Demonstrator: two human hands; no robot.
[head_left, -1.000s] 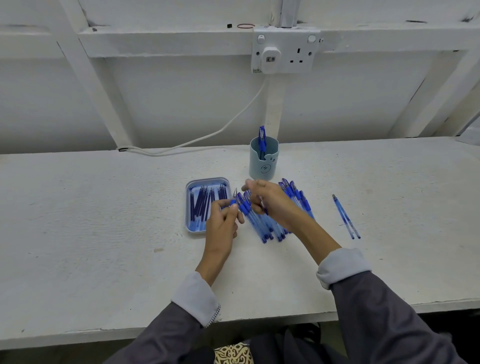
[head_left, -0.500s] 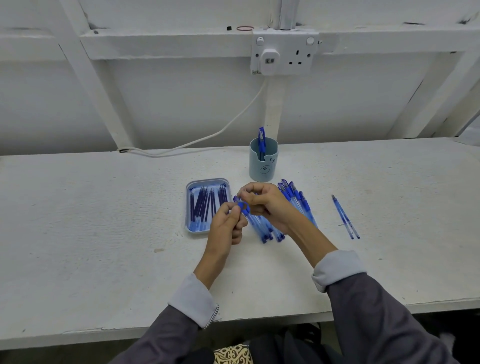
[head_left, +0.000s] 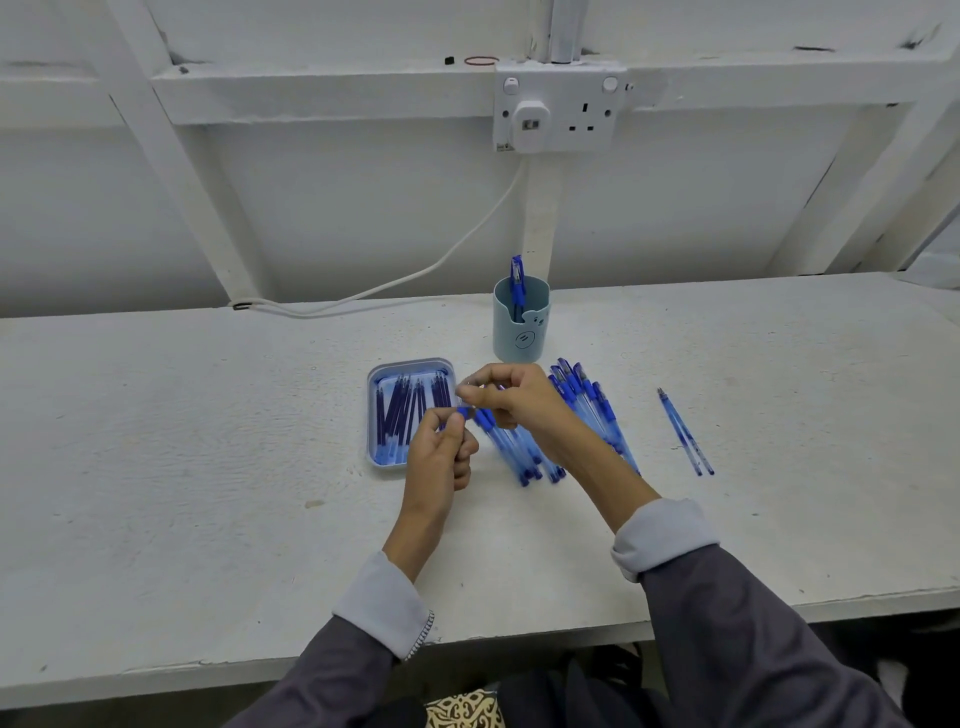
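Observation:
My left hand (head_left: 440, 460) pinches a small blue pen part (head_left: 463, 412) between thumb and fingertips, just right of the blue tray (head_left: 372, 415). Close above it, my right hand (head_left: 524, 405) pinches a thin clear piece (head_left: 466, 391) at its fingertips; what that piece is I cannot tell. The two hands nearly touch over the tray's right rim. Several dark blue refills (head_left: 410, 410) lie in the tray. A pile of blue pens (head_left: 584, 408) is spread on the table under and behind my right wrist.
A light blue cup (head_left: 520, 332) with pens (head_left: 517, 275) standing in it sits behind the pile. Two loose pens (head_left: 685, 436) lie to the right. A white cable (head_left: 395, 283) runs along the back edge from the wall socket (head_left: 558, 109). The white table (head_left: 182, 441) ends near my sleeves.
My right hand has come left off the pen pile to meet my left hand. The pen tip that stuck up from my left hand is gone; both hands now pinch small parts.

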